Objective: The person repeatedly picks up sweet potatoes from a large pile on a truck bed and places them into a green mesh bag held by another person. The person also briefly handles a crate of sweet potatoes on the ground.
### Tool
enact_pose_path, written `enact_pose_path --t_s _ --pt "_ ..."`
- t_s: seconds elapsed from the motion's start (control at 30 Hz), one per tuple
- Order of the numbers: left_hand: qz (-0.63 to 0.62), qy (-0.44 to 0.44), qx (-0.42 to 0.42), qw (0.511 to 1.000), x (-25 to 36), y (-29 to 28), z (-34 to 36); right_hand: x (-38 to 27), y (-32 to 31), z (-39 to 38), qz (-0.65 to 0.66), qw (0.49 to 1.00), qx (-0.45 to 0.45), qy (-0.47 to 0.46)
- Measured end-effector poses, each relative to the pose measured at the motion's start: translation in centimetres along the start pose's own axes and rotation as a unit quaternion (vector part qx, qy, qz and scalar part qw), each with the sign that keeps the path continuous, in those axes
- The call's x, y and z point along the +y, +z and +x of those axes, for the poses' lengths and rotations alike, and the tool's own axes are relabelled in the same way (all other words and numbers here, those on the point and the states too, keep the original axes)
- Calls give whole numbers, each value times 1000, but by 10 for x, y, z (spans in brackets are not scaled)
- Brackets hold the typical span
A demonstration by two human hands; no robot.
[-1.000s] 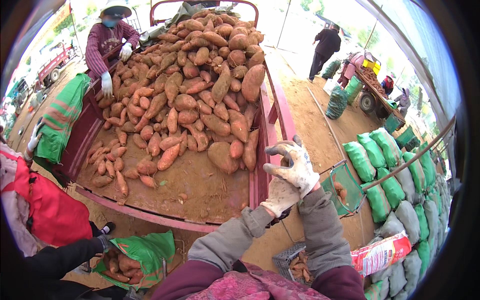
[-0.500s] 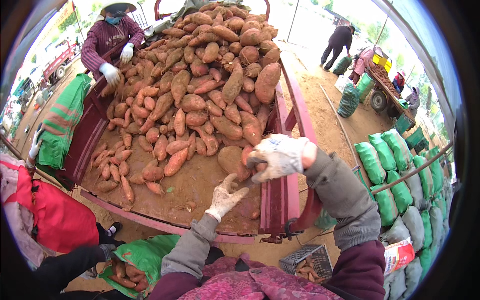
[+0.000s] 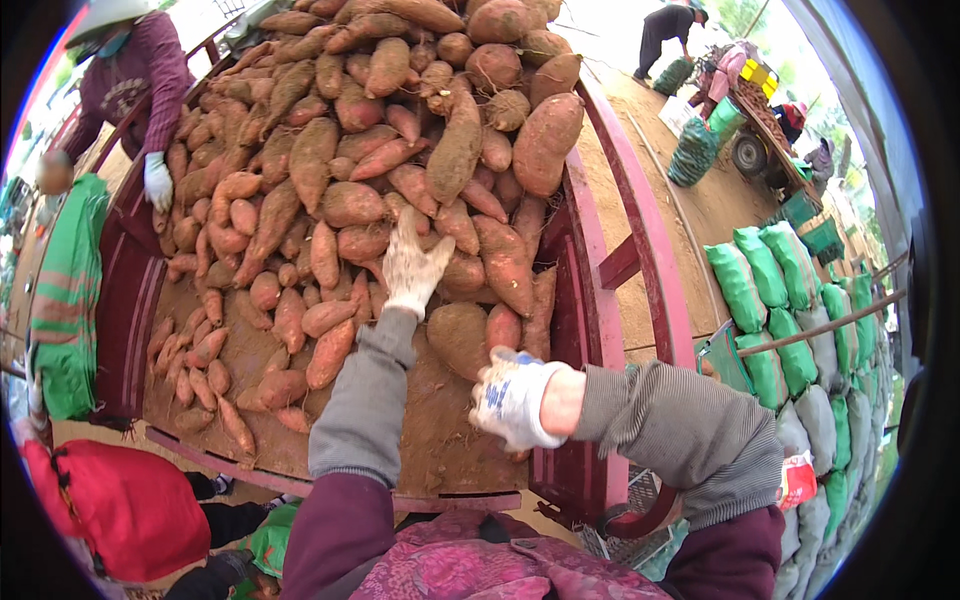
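Cart bed (image 3: 440, 440): left hand (image 3: 415, 265) splayed over sweet potatoes (image 3: 548, 145).

Can make out blue printing (image 3: 498, 394) on the back of the right glove (image 3: 520, 402), too blurred to read. Can also see markings on a red-and-white bag (image 3: 797, 480) by the stacked sacks (image 3: 794, 372), and pale marks on a co-worker's purple shirt (image 3: 135, 82), likewise illegible.
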State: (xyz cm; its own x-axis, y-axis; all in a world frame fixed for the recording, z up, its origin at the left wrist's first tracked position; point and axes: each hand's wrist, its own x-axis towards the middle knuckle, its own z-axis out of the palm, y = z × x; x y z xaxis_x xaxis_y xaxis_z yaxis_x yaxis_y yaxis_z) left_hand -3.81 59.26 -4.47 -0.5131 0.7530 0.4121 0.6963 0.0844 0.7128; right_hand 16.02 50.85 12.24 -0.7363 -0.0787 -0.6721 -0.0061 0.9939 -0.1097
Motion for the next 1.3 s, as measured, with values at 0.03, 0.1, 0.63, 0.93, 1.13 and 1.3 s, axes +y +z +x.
enact_pose_path --t_s 0.03,0.1,0.63,0.93,1.13,1.3 --pt "2 4 -10 1000 4 11 20 0 1 -3 -11 998 65 -1" --pt "24 41 -12 999 13 32 58 2 2 -8 -31 988 151 8" --pt "-96 -145 -166 971 -54 -12 -46 11 -7 -26 48 986 159 26" --pt "244 -72 -336 907 -105 -64 -172 0 -7 -23 41 988 150 -7" --pt "91 254 -7 963 -37 22 -12 -2 -3 -22 36 985 168 -7" --pt "265 367 -115 884 34 96 102 1 -5 -22 40 986 158 23"
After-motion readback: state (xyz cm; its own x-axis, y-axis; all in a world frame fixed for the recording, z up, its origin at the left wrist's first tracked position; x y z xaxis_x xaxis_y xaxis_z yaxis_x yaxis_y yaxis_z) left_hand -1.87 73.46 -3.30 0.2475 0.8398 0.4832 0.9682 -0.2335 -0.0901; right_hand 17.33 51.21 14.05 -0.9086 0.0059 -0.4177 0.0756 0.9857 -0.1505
